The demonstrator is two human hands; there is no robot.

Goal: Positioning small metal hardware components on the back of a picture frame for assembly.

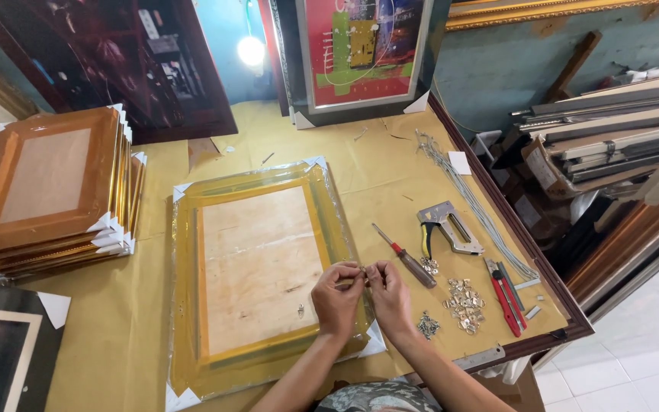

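Left hand point(336, 295) and right hand point(387, 292) pinch one small metal piece point(365, 279) together over the wrapped frame point(257, 271)

Both forearms are bare, with no sleeves, watch or bracelets showing. The left hand point(336, 299) and right hand point(389, 295) wear no gloves. A grey patterned garment shows at the bottom edge.
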